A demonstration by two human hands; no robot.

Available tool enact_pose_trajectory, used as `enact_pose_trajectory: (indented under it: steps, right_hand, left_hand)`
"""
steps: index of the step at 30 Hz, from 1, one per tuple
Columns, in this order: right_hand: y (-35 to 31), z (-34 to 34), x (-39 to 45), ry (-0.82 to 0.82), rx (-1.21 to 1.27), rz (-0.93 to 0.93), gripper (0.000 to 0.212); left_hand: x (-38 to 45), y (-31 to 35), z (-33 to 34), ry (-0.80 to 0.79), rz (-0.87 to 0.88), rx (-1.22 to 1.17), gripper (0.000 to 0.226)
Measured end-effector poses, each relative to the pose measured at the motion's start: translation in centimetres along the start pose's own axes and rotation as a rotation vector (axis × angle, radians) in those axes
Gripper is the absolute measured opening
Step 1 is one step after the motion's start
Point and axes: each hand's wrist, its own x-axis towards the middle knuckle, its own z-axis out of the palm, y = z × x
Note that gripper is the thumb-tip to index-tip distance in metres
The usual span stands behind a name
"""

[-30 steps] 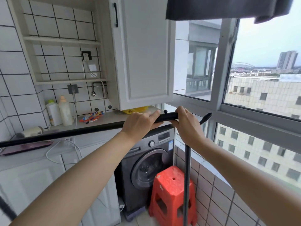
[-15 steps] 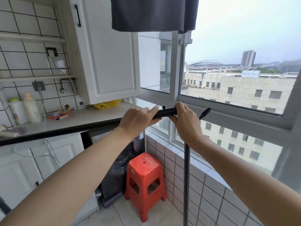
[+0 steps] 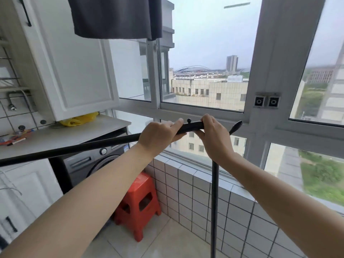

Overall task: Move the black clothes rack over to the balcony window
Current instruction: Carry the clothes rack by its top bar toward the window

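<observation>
My left hand [image 3: 158, 135] and right hand [image 3: 214, 138] grip the black clothes rack [image 3: 191, 126] top bar beside the balcony window [image 3: 204, 108].

**Bare forearms and hands, nothing worn**

Two forearms are seen, bare up to the frame edge; no sleeve, cuff or glove is shown. The left hand [image 3: 160, 135] and right hand [image 3: 215, 140] are uncovered. No ring, watch or bracelet can be made out. Fingernails are hidden or too blurred to be described.

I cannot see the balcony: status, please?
Left hand, right hand shut on rack. Rack beside window. Red stool near post.
</observation>
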Motion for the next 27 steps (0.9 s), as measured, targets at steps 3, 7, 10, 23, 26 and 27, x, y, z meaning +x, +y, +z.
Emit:
enact_pose_trajectory:
  steps: [3,7,10,23,26,27]
  right_hand:
    - [2.5,-4.2,-1.8,0.013,-0.022,0.027,0.027]
    - [6.6,-10.0,-4.2,0.023,-0.050,0.067,0.027]
    - [10.3,-14.9,-6.2,0.048,-0.063,0.077,0.027]
    - [24.1,-32.3,-13.4,0.092,-0.191,0.160,0.023]
    - [26.5,-34.9,-14.4,0.105,-0.255,0.170,0.023]
    - [27.3,-35.9,-14.8,0.109,-0.279,0.175,0.023]
  left_hand:
    - [2.1,4.4,-1.1,0.011,0.032,-0.014,0.042]
    - [5.5,10.7,-2.3,0.035,0.078,-0.037,0.043]
    - [8.4,16.1,-3.3,0.076,0.116,-0.064,0.041]
    - [19.1,36.2,-5.2,0.133,0.197,-0.288,0.040]
    - [21.0,39.4,-4.9,0.149,0.215,-0.345,0.042]
    - [21.7,40.5,-4.7,0.163,0.222,-0.359,0.042]
